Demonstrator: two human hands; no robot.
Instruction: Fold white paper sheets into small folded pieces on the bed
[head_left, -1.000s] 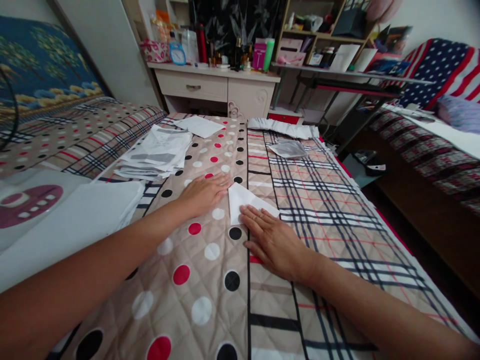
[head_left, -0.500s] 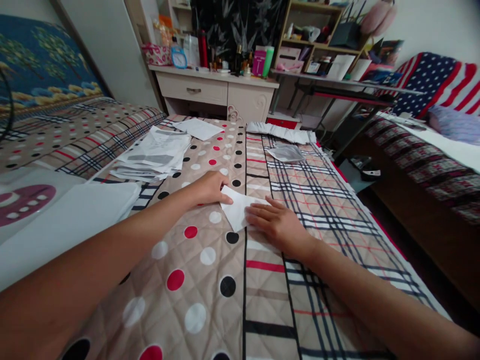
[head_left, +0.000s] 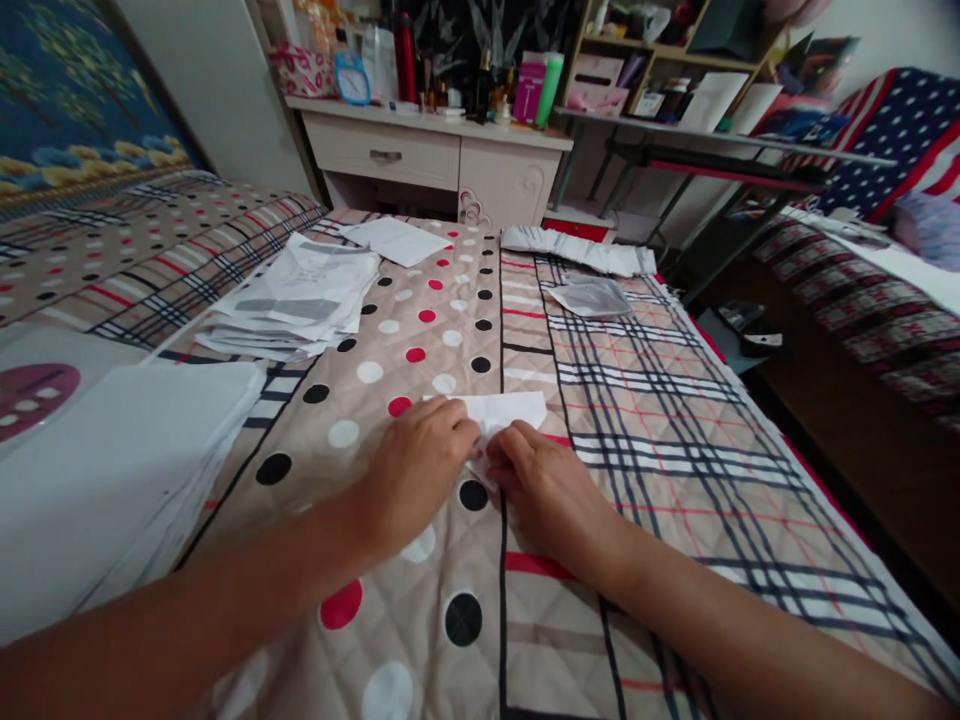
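A small folded sheet of white paper (head_left: 511, 408) lies on the patterned bedspread in the middle of the view. Its straight edge faces away from me, and a pointed part comes down between my hands. My left hand (head_left: 429, 455) covers the paper's left side, fingers bent and closed on it. From the right, my right hand (head_left: 541, 480) pinches the lower part, with thumb and fingertips together. The fingertips of both hands nearly meet, and they hide the centre of the fold.
Loose printed sheets (head_left: 296, 295) form a stack at the left, near a larger pile of white paper (head_left: 150, 440). Beyond lie a single white sheet (head_left: 397, 240), a crumpled white strip (head_left: 577, 250) and a grey packet (head_left: 592, 297). A dresser (head_left: 382, 150) stands past the bedspread (head_left: 420, 620).
My left hand has come down over the paper's left side. My right hand has gone from flat fingers to a pinch, and the paper has turned, its straight edge now at the top.
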